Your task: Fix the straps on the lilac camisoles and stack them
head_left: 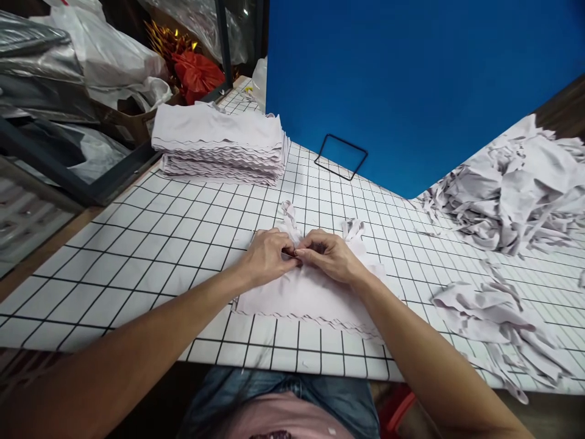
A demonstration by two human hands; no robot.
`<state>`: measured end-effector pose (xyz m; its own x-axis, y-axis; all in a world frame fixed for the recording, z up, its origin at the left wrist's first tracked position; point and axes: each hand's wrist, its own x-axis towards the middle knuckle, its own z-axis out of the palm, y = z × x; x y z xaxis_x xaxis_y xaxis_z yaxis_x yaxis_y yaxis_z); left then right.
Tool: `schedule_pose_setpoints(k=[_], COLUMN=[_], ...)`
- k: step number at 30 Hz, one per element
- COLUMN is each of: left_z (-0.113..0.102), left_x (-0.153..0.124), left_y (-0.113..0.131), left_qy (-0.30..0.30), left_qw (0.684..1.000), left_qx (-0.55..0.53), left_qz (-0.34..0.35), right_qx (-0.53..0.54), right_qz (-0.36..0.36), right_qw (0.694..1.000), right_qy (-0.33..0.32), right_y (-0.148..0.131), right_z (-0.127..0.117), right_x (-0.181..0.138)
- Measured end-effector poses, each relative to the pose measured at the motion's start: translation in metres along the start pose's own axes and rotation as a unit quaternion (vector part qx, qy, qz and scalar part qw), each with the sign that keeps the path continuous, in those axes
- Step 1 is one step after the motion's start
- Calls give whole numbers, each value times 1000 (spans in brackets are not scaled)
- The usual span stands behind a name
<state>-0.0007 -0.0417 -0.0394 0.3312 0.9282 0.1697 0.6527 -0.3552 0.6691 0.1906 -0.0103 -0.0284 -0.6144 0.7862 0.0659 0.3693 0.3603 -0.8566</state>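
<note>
A pale pinkish-white strappy top (311, 299) lies flat on the grid-patterned table cover, its wavy hem toward me and its straps pointing away. My left hand (273, 256) is closed in a pinch on its upper edge, near the left strap (287, 213). Fingertips almost touching it, my right hand (329, 255) pinches the same edge from the other side. The right strap (353, 228) lies loose beyond my right hand. What exactly sits between the fingertips is too small to make out, apart from the fabric edge.
A neat stack of pale wavy-edged garments (222, 143) stands at the back left. On the right are a large tangled heap of pale fabric (516, 189) and a smaller pile (498, 314). A black wire frame (340, 157) leans by a blue panel (411, 79). Plastic-wrapped goods (105, 55) fill the left shelf.
</note>
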Motion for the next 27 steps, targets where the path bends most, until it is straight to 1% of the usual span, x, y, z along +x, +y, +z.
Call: schedule_pose_setpoints(k=[3,7,12,20,27], left_z=[1,1,1,1,2], left_x=[1,1,1,2,1], left_y=[0,-1,-1,-1,-3], left_qy=[4,3,5,4,5], left_qw=[1000,1000,1000,1000,1000], left_qx=[-5,-20,-23,-17,-18], left_qz=[-7,-13,-15,-14,-14], right_qx=[1,-15,-23,-38,-86], right_qz=[-6,-31,-52,-59,-79], right_qw=[1000,999,998,998,993], right_qy=[-9,-12,-2,3,-13], right_y=[0,1,2,1,-2], right_z=[0,-1,0,1,-2], right_x=[0,0,-1,-1,0])
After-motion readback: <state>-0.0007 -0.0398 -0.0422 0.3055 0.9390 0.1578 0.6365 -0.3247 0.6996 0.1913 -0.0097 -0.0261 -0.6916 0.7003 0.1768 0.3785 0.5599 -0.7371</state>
